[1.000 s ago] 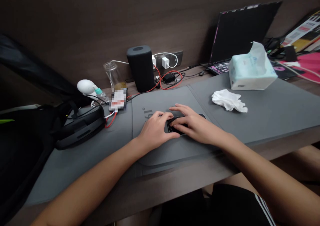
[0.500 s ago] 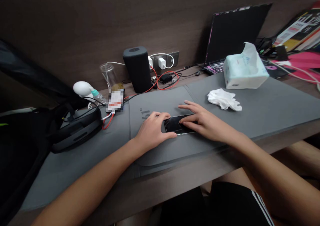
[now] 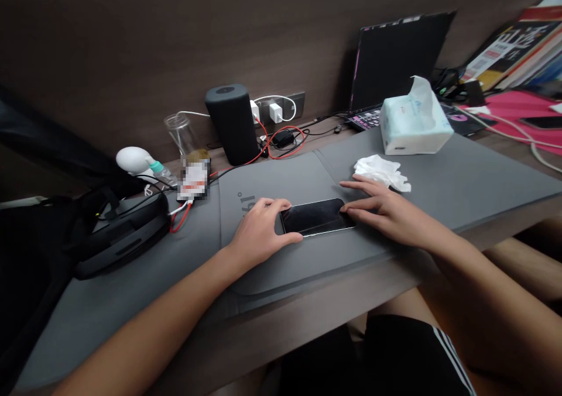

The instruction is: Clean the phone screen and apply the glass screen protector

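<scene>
A black phone (image 3: 317, 216) lies flat, screen up, on the grey desk mat (image 3: 461, 179). My left hand (image 3: 259, 232) grips the phone's left end between thumb and fingers. At the phone's right end rests my right hand (image 3: 386, 209), fingers stretched out flat, fingertips at the edge, holding nothing. A crumpled white tissue (image 3: 381, 171) lies just beyond my right hand.
A tissue box (image 3: 413, 121) and an open dark laptop (image 3: 395, 62) stand at the back right. A black cylinder speaker (image 3: 232, 124), chargers with red and black cables (image 3: 281, 135), a glass (image 3: 178, 133) and a black headset (image 3: 118, 232) sit to the left. Books (image 3: 513, 45) lie far right.
My right hand slid rightward off the phone's screen to its right end, uncovering the screen. The left hand kept hold of the left end. The view shifted slightly.
</scene>
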A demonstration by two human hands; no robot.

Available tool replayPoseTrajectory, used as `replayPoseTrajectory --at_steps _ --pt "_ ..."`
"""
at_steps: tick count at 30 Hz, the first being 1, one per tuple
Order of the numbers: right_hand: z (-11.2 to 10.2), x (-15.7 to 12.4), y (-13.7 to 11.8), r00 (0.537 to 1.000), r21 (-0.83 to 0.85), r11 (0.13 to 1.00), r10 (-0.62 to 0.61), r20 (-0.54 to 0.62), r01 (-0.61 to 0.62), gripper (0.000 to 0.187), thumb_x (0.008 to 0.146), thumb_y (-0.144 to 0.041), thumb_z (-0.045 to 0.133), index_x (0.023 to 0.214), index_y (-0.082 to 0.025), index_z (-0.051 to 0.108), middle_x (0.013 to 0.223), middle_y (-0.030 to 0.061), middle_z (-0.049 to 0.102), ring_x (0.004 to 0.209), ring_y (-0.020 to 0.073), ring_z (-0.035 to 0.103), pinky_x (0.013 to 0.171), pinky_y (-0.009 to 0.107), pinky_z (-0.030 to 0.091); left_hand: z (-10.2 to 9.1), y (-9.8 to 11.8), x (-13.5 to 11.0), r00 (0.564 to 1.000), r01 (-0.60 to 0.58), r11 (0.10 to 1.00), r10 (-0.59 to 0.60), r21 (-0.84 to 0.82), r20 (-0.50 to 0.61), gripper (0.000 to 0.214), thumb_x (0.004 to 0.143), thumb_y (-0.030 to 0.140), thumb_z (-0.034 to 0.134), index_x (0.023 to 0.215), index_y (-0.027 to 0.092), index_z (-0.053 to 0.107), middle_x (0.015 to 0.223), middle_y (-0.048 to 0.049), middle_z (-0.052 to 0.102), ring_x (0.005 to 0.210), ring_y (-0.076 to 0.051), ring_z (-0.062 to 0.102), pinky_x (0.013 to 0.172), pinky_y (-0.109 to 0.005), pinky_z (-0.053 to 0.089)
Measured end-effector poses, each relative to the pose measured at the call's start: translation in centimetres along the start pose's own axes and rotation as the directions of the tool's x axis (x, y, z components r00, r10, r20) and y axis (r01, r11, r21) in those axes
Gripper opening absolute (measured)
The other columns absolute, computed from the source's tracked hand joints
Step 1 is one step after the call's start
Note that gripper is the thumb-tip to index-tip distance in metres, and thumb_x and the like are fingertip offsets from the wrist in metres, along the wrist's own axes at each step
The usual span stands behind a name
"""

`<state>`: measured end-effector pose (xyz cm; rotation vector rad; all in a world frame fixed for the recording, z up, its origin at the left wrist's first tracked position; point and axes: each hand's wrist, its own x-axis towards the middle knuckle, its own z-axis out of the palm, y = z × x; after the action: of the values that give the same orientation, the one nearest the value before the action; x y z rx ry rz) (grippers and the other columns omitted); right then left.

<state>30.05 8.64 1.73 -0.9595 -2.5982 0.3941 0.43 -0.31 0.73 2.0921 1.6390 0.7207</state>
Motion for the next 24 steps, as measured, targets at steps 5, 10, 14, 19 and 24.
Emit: replayPoseTrajectory --at_steps 5,10,14,19,24 --pt "-1.2 -0.8 -0.2 0.996 -0.004 1.0 0.021 -0.091 -0.021 0.03 0.095 -0.042 0.053 0.093 -0.028 0.08 0.139 0.008 0.061 0.133 0.0368 0.05 0.111 0.06 0.041 0.0 0.1 0.0 1.0 -0.005 1.0 0.005 0.015 0.0 0.053 0.076 0.039 0.081 0.122 0.023 0.059 0.121 -0.0082 0.062 0.117 -0.026 0.06 0.101 -0.044 0.049" --pt "-2.3 -0.1 1.2 0.943 -0.067 0.987 0.116 -0.311 -0.143 0.033 0.096 -0.042 0.052 0.118 -0.027 0.071 0.132 0.0103 0.064 0.123 0.0334 0.059 0.105 0.056 0.047 0.1 0.1 -0.1 1.0 -0.001 1.0 0.001 0.013 -0.001 0.051 0.078 0.039 0.079 0.123 0.025 0.059 0.122 -0.0072 0.062 0.117 -0.027 0.06 0.1 -0.045 0.05" --pt "-1.3 1.0 4.1 0.965 -0.181 0.969 0.125 -0.229 -0.168 0.044 0.093 -0.041 0.054 0.13 -0.019 0.065 0.134 0.0163 0.063 0.121 0.0369 0.06 0.101 0.057 0.048 0.1 0.1 -0.1 1.0 -0.001 1.0 0.001 0.012 0.0 0.05 0.079 0.04 0.078 0.122 0.025 0.059 0.122 -0.0069 0.062 0.117 -0.027 0.06 0.1 -0.045 0.049" --pt "-0.1 1.3 6.1 0.955 -0.191 0.963 0.137 -0.263 -0.19 0.036 0.097 -0.03 0.042 0.11 -0.021 0.074 0.12 0.0109 0.073 0.113 0.0325 0.066 0.095 0.052 0.053 0.1 0.1 -0.1 1.0 -0.006 1.0 0.006 0.02 0.007 0.048 0.08 0.039 0.078 0.122 0.025 0.06 0.121 -0.0073 0.062 0.116 -0.027 0.06 0.099 -0.046 0.049" --pt "-0.9 0.7 4.7 0.917 -0.125 0.962 0.187 -0.352 -0.244 0.032 0.094 -0.025 0.044 0.105 -0.023 0.074 0.109 0.0089 0.076 0.103 0.0311 0.07 0.088 0.049 0.055 0.0 0.2 -0.1 1.0 0.007 1.0 -0.008 0.02 0.02 0.047 0.08 0.04 0.078 0.122 0.024 0.06 0.121 -0.0077 0.062 0.116 -0.026 0.06 0.101 -0.045 0.049"
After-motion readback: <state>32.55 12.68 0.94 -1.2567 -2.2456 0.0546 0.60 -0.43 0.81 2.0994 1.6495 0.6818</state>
